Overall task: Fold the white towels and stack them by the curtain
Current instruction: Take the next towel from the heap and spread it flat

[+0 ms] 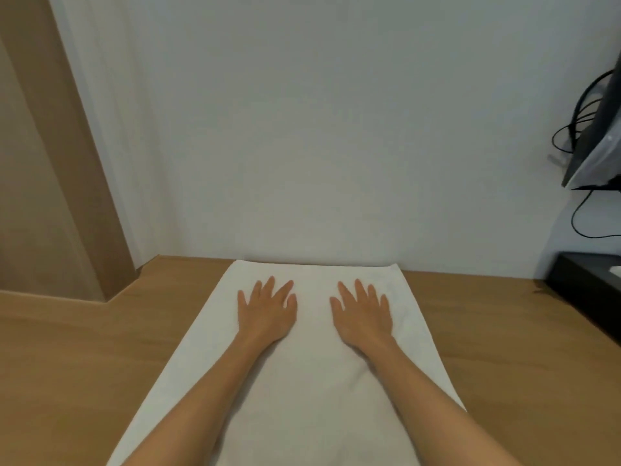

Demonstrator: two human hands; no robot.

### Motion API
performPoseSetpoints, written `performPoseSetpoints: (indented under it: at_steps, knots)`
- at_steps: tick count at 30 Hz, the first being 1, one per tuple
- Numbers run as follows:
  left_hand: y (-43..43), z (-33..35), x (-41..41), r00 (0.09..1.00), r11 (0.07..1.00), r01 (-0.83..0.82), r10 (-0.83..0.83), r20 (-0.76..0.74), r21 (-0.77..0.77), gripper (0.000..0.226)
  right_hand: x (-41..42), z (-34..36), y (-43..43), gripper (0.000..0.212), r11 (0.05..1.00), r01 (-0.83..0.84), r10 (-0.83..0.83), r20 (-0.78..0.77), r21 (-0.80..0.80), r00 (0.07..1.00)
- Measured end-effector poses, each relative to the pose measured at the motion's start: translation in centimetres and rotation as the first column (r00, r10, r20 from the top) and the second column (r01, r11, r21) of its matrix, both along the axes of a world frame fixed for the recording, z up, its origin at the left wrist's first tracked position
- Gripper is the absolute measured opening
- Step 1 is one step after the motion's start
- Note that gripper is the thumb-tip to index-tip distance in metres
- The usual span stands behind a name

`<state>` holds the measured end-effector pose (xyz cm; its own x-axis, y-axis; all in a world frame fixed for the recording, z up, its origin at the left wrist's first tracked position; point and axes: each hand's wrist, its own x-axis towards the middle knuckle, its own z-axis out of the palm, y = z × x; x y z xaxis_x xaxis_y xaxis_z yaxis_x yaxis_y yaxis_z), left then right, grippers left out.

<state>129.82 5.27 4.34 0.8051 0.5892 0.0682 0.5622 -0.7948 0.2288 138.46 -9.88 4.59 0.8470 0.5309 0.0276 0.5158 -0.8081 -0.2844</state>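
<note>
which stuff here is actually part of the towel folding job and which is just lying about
Job: white towel; left hand and right hand, both flat on it; wooden table under it; curtain.
Lying about: black screen; black box.

Before us a white rectangular cloth towel (312, 364) lies spread flat on the light brown wooden tabletop (84, 364), its length running away from us. Its far short edge sits just short of the pale wall (336, 129); its near end runs out of our view. The tan fabric curtain (43, 196) hangs at our far left, well apart from it.
</note>
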Motion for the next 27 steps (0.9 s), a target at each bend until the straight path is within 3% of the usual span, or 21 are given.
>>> performPoseSetpoints:
  at_steps: [10, 13, 16, 20, 23, 27]
  knots:
    - [0.1, -0.1, 0.0, 0.998, 1.000, -0.013, 0.014, -0.064, 0.005, 0.055, 3.9, 0.4, -7.6, 0.057, 0.987, 0.121, -0.121, 0.001, -0.104, 0.993]
    - [0.2, 1.1, -0.5, 0.994, 0.994, 0.077, -0.083, -0.072, -0.083, 0.054, 2.7, 1.6, -7.2, 0.056, 0.967, 0.156, -0.135, 0.115, -0.200, 0.984]
    - [-0.5, 2.4, -1.9, 0.989, 0.968, 0.144, -0.147, 0.001, -0.205, 0.053, 0.1, 3.1, -5.1, 0.054, 0.988, 0.093, -0.074, 0.155, -0.124, 0.985]
    - [-2.6, 3.2, -5.2, 0.978, 0.961, 0.209, -0.203, 0.049, -0.181, 0.052, -5.7, 4.1, -1.2, 0.054, 0.997, -0.044, 0.048, 0.064, -0.058, 0.997]
    - [-4.1, 2.6, -8.4, 0.979, 0.974, 0.195, -0.200, -0.035, -0.115, 0.053, -10.6, 2.8, 0.7, 0.057, 0.994, -0.086, 0.084, -0.041, -0.070, 0.996]
    - [-5.4, 0.6, -11.4, 0.991, 0.992, 0.118, -0.121, -0.060, -0.052, 0.053, -13.5, 0.6, 0.4, 0.055, 0.994, -0.094, 0.094, 0.000, -0.052, 0.996]
